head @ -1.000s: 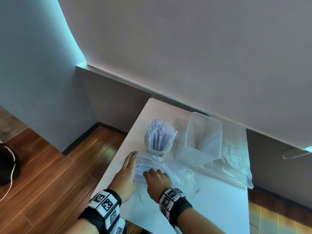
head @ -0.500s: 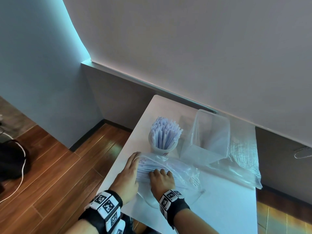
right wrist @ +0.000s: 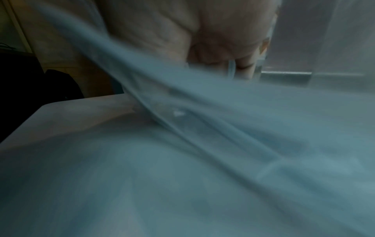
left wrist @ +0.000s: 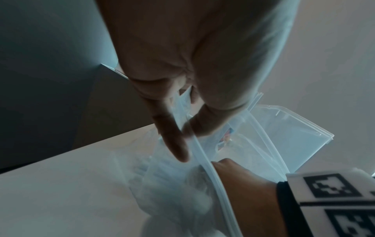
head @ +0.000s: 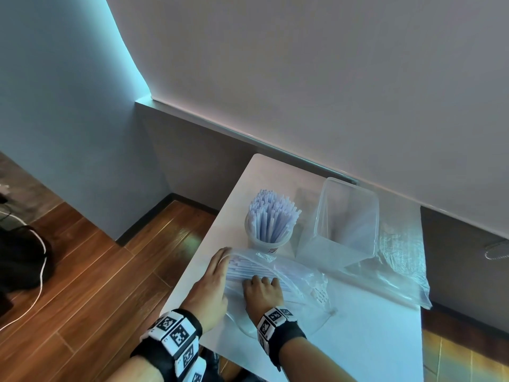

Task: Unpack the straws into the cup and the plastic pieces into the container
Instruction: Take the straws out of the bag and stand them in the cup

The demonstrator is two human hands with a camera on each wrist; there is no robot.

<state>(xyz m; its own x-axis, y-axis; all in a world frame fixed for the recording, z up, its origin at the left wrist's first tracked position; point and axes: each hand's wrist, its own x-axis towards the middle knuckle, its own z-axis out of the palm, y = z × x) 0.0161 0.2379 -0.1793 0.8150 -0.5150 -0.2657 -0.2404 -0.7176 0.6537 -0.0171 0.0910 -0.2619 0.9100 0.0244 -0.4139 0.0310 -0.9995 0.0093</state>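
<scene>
A clear zip bag (head: 300, 274) lies on the white table (head: 371, 340) with loose white straws (head: 242, 268) inside. My left hand (head: 214, 277) pinches the bag's zip edge (left wrist: 211, 173) between thumb and forefinger, holding the mouth up. Reaching inside the bag, my right hand (head: 263, 289) has its fingers curled over the straws; the right wrist view looks through the plastic film. Just behind the bag stands a cup (head: 264, 245) packed with upright straws (head: 271, 213). A clear, empty-looking container (head: 344, 232) stands to its right.
A second clear plastic bag (head: 399, 252) lies flat beside and behind the container, at the table's right edge. The table's left edge runs close by my left hand, above a wooden floor (head: 96, 271). A wall rises behind the table.
My right hand has pushed a little further into the bag over the straws. My left hand keeps its pinch on the bag's edge. The head view has shifted slightly.
</scene>
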